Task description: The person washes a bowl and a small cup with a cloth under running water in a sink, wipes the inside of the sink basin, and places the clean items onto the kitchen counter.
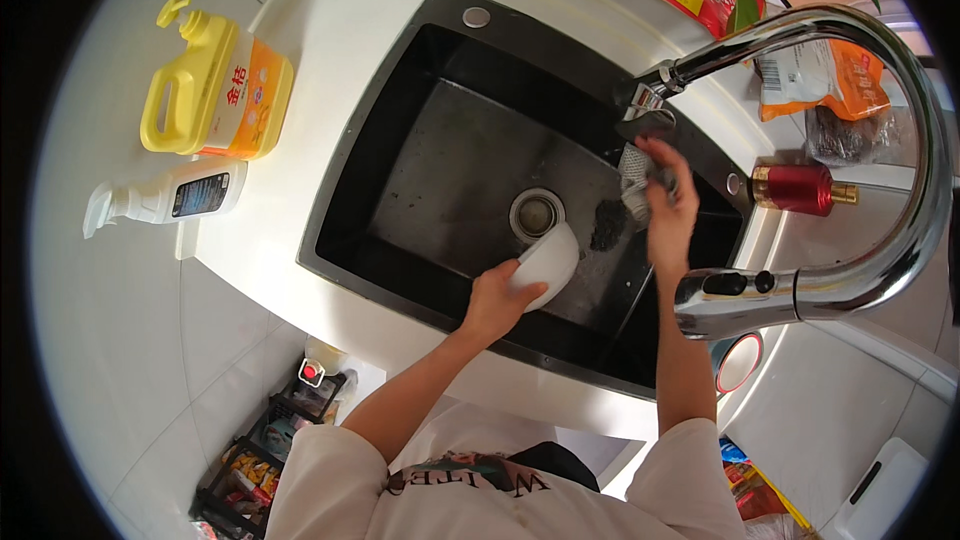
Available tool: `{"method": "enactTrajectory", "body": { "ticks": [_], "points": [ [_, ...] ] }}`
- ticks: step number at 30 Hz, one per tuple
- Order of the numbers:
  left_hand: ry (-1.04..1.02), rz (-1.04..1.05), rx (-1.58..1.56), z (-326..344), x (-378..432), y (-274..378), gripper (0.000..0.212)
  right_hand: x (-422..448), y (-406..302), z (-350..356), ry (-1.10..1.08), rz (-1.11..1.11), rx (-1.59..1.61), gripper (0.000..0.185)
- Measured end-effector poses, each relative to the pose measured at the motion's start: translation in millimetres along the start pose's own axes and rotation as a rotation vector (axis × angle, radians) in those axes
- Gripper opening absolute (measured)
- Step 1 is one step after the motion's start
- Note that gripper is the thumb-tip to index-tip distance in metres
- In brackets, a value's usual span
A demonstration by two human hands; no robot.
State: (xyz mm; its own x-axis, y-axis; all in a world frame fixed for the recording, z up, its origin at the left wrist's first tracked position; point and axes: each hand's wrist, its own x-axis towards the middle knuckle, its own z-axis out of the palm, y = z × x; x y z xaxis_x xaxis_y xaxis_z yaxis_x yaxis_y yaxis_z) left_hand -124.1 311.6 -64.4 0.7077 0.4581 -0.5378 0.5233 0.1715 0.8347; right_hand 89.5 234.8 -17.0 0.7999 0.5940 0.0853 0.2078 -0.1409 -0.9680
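Observation:
My left hand point(499, 301) grips the rim of a white bowl point(553, 264), tilted on its side over the lower part of the black sink point(420, 165). The metal drain point(537, 215) lies just beyond the bowl. At the sink's right side my right hand point(671, 202), slightly blurred, holds a grey mesh cloth point(636, 172). Between the cloth and the bowl, a dark scouring pad point(608, 225) rests on the sink floor. Past my right hand stands the base of the chrome faucet point(649, 94).
The faucet's spray head point(739, 303) hangs over my right forearm. A yellow pump jug point(217, 86) and a white spray bottle point(180, 191) stand left of the sink. A red bottle point(799, 189) and plastic packets point(821, 79) lie to the right. A red-rimmed container point(739, 364) is near my right arm.

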Motion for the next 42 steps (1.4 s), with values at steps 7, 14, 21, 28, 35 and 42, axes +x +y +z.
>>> {"method": "enactTrajectory", "body": {
  "ticks": [7,14,21,28,35,42],
  "points": [
    [0.292,0.571,0.367,-50.2,-2.0,-10.5,0.023,-29.4,189.5,24.6,0.181,0.153,-0.537,0.032],
    [0.376,0.787,0.761,-122.7,8.2,-16.8,0.024,-26.7,223.1,99.0,-0.209,-0.307,-1.024,0.044],
    [0.183,0.934,0.777,-154.5,-11.5,-4.4,0.024,-35.3,205.9,103.8,-0.508,-0.323,-0.580,0.046],
    [0.272,0.823,0.470,-163.3,-27.6,36.7,0.025,50.0,202.2,182.6,-0.416,-0.364,-0.986,0.054],
    [0.383,0.749,0.352,-190.2,-27.3,52.9,0.025,21.9,183.8,272.2,-0.598,-0.471,-0.777,0.059],
    [0.404,0.748,0.302,-197.5,-27.4,49.7,0.025,-60.6,160.4,210.3,-1.018,-0.490,-0.527,0.044]
  ]
}}
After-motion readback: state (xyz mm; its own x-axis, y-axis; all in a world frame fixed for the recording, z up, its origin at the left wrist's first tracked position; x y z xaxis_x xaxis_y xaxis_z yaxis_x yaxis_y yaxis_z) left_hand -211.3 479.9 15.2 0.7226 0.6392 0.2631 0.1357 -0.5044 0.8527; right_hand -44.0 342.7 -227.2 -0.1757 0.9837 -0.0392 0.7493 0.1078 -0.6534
